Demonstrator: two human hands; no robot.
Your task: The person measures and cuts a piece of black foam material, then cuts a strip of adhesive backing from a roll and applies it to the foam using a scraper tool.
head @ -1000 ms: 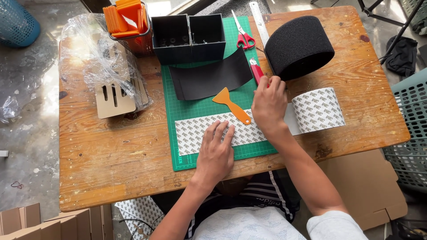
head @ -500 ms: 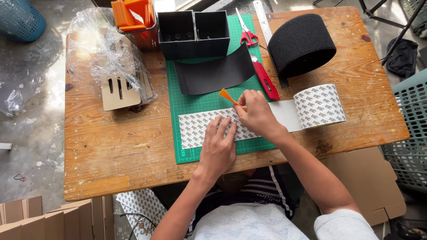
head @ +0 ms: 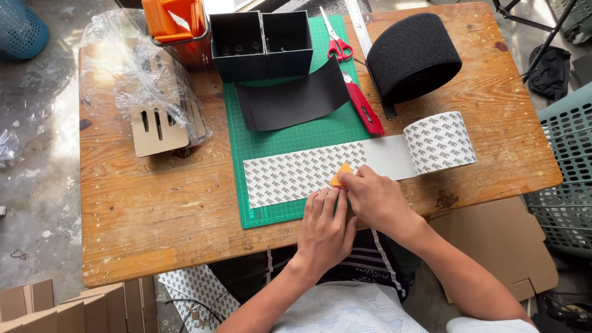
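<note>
Here right hand [head: 377, 200] presses orange scraper [head: 341, 174] onto patterned sheet [head: 296, 174].

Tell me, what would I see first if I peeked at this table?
First you would see the two hands at the near edge: the right hand presses a small orange scraper onto a long patterned strip lying on the green cutting mat, and the left hand lies flat beside it. The strip runs to a patterned roll at the right, and a big black roll stands behind that.
</note>
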